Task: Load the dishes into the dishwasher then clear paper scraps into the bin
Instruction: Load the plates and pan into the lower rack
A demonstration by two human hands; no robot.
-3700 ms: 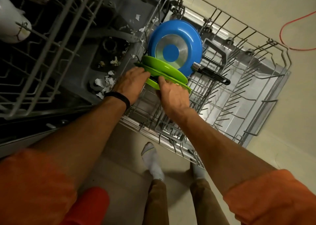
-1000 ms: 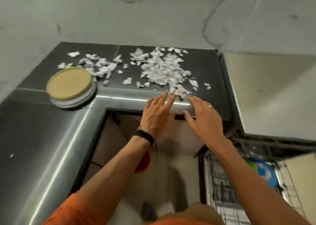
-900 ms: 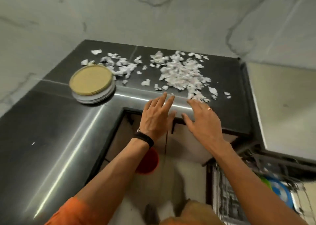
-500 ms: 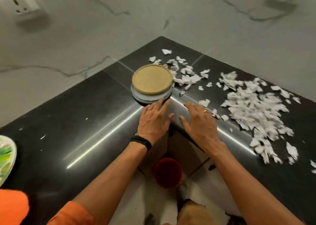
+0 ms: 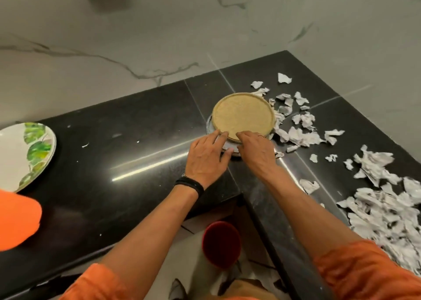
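Left hand (image 5: 206, 157) and right hand (image 5: 256, 155) clamped on plate stack's (image 5: 243, 117) near rim, paper scraps (image 5: 296, 136) against its right edge

One wide-angle camera, worn on the head, looks forward and steeply down from close above the inner corner of the black countertop (image 5: 136, 128), facing the marble wall (image 5: 159, 37). The stack of plates (image 5: 243, 117) sits mid-frame; the right edge looks smeared, perhaps by motion.

Counter (image 5: 136, 144) left of the plate stack (image 5: 243, 117) lies open; paper scraps (image 5: 300, 131) crowd its right.
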